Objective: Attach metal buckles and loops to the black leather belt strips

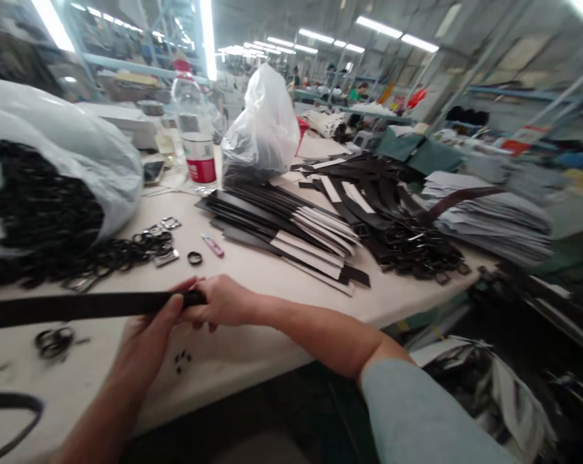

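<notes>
A black belt strap [83, 308] runs in from the left edge above the table and ends between my hands. My left hand [151, 332] is closed on the strap, its thumb lying along the top. My right hand [224, 299] grips the strap's end, and its curled fingers hide the tip. Just beyond them on the table lie a black belt loop [195, 258] and pink-handled thread snips [213, 245]. Several small dark bits [182, 361] lie on the near side of my hands. A small cluster of black loops [54, 341] sits below the strap at the left.
Black loops and metal buckles [166, 258] spill from a white plastic bag [112, 167] at left. Behind stand a water bottle [198, 151] and a tied bag [265, 122]. Black strips [257, 216], buckled belts [412, 248] and stacked grey sheets [489, 219] lie to the right.
</notes>
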`<action>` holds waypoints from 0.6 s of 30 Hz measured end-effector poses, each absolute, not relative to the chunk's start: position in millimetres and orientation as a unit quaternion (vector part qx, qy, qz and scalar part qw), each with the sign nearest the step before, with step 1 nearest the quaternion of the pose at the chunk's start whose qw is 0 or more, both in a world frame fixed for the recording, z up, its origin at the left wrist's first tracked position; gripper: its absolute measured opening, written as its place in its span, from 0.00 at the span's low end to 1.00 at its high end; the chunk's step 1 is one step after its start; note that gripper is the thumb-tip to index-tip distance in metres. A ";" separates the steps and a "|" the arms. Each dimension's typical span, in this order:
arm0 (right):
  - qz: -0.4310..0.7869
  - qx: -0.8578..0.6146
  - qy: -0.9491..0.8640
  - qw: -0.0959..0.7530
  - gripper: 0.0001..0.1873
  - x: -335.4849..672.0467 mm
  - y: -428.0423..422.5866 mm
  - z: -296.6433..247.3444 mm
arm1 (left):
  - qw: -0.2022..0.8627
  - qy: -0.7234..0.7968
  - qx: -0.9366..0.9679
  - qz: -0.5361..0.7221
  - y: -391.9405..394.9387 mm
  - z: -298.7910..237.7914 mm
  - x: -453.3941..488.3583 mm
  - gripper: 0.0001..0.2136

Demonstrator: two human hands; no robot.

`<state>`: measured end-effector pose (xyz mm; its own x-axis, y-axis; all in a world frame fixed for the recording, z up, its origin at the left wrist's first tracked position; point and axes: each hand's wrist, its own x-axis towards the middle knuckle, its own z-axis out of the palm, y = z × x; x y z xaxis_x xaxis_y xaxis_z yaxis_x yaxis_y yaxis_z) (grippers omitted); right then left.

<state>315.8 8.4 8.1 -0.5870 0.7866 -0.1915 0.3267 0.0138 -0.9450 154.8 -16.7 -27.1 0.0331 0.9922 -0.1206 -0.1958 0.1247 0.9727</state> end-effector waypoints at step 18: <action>0.636 -0.445 -0.568 0.273 0.20 314.5 13.7 7.0 | 0.615 0.385 0.390 0.567 -17.8 -15.7 160.5 0.10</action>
<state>314.5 13.7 7.0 -0.4554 0.8525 -0.2565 0.1587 -0.2058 -0.9656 160.5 -17.8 -15.7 0.0612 0.9976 -0.0313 -0.3963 0.0531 0.9166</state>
